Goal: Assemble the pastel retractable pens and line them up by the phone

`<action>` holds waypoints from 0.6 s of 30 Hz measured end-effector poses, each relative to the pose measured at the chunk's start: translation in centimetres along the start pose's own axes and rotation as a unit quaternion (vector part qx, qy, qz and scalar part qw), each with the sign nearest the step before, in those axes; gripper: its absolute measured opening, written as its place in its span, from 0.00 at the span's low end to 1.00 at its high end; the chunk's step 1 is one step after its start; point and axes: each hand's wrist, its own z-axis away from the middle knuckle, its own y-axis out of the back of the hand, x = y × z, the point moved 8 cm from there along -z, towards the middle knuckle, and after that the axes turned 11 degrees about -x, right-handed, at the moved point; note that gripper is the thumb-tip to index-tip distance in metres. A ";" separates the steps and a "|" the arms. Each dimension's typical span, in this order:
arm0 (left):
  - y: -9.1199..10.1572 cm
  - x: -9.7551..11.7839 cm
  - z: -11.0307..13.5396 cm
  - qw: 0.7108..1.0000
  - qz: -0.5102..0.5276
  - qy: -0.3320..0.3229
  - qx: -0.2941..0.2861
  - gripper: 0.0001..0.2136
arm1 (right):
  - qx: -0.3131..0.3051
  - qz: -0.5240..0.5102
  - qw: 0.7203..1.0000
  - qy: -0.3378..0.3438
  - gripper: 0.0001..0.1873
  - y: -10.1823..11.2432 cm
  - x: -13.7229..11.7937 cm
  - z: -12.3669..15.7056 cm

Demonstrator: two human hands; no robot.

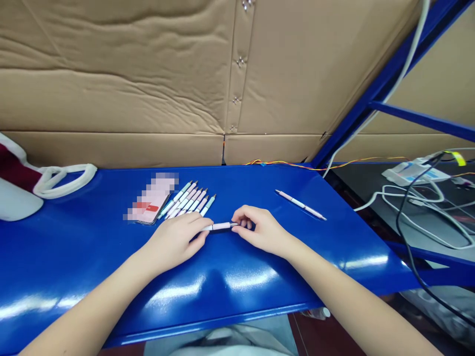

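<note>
Both my hands rest on a glossy blue metal shelf [260, 185], with a pale pink pen [220, 226] held horizontally between them. My left hand [174, 242] grips the pen's left end in its fingers. My right hand [260, 230] pinches the silver tip end with its fingertips. Just above my left hand lies a tight row of several pastel pens [187, 200], angled and side by side. To their left is a pink phone [150, 200], partly blurred out. A separate pink-and-white pen [300, 204] lies to the right of my right hand.
A white and maroon bag [22, 178] sits at the shelf's left end. Creased cardboard [111, 89] stands along the back, with an orange wire [289, 165] at its foot. Past the right edge, a blue steel frame [386, 74] rises beside white cables [415, 207] and a white device [415, 170].
</note>
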 end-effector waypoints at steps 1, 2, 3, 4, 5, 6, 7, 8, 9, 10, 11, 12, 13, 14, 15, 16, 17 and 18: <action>0.0 0.0 0.0 1.000 0.000 0.000 0.001 0.12 | 0.000 -0.004 1.000 -0.002 0.03 0.0 0.0 0.0; 0.1 0.0 0.0 1.000 0.000 -0.001 0.002 0.12 | 0.000 -0.007 1.000 -0.003 0.02 0.0 0.0 0.0; 0.1 0.0 0.0 1.000 0.000 -0.003 0.004 0.12 | 0.001 -0.012 1.000 -0.005 0.02 0.0 0.0 0.0; 0.1 0.1 0.0 1.000 0.000 -0.004 0.005 0.12 | 0.004 -0.017 1.000 -0.008 0.02 0.0 0.0 0.0; 0.2 0.1 0.1 1.000 0.001 -0.005 0.006 0.12 | 0.006 -0.025 1.000 -0.013 0.02 0.0 0.1 -0.1; 0.2 0.1 0.1 1.000 0.001 -0.005 0.008 0.12 | 0.010 -0.032 0.999 -0.018 0.01 0.0 0.2 -0.1; 0.2 0.1 0.1 1.000 0.001 -0.006 0.009 0.12 | 0.013 -0.040 0.999 -0.023 0.01 0.1 0.3 -0.1; 0.2 0.1 0.1 1.000 -0.001 -0.006 0.012 0.13 | 0.016 -0.048 0.998 -0.026 0.02 0.0 0.4 -0.1; 0.2 0.1 0.1 1.000 -0.003 -0.005 0.014 0.13 | 0.018 -0.055 0.998 -0.029 0.03 0.1 0.5 -0.1; 0.2 0.1 0.1 1.000 -0.005 -0.004 0.017 0.13 | 0.019 -0.061 0.997 -0.031 0.04 0.1 0.5 -0.2; 0.2 0.1 0.1 1.000 -0.008 -0.004 0.018 0.13 | 0.020 -0.063 0.997 -0.033 0.04 0.1 0.6 -0.2; 0.1 0.1 0.1 1.000 -0.011 -0.003 0.018 0.13 | 0.019 -0.061 0.997 -0.033 0.04 0.1 0.5 -0.1; 0.1 0.1 0.0 1.000 -0.012 -0.003 0.018 0.13 | 0.016 -0.053 0.998 -0.031 0.04 0.1 0.5 -0.1; 0.1 0.1 0.0 1.000 -0.013 -0.003 0.018 0.13 | 0.013 -0.040 0.999 -0.028 0.04 0.1 0.4 -0.1; 0.1 0.2 0.0 1.000 -0.013 -0.003 0.016 0.13 | 0.010 -0.021 0.999 -0.023 0.04 0.1 0.2 -0.1; 0.1 0.2 0.0 1.000 -0.011 -0.004 0.015 0.13 | 0.006 -0.001 1.000 -0.016 0.04 0.1 0.1 -0.1; 0.2 0.2 0.0 1.000 -0.007 -0.005 0.015 0.13 | 0.003 0.018 1.000 -0.008 0.05 0.1 -0.1 -0.1; 0.2 0.2 0.0 1.000 -0.004 -0.007 0.014 0.13 | -0.001 0.035 0.999 -0.002 0.06 0.1 -0.2 -0.2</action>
